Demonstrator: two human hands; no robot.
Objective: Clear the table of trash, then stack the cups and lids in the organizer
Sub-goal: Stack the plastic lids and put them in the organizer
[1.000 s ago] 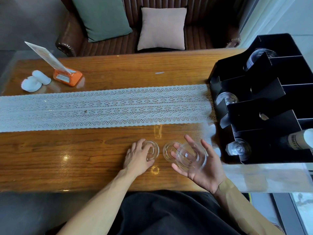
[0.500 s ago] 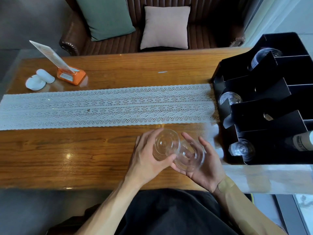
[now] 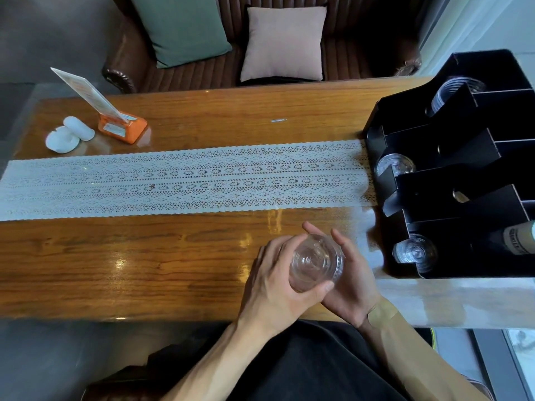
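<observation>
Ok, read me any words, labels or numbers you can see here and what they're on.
None can be read.
Menu card: print too blurred.
Orange card stand: label too small.
Cup in the organizer: dark lettering, too blurred.

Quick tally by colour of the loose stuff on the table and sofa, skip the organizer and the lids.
White: 3, the lace runner and two white pads
Orange: 1, sign holder base
Green: 1, cushion
Pink: 1, cushion
Total: 6
</observation>
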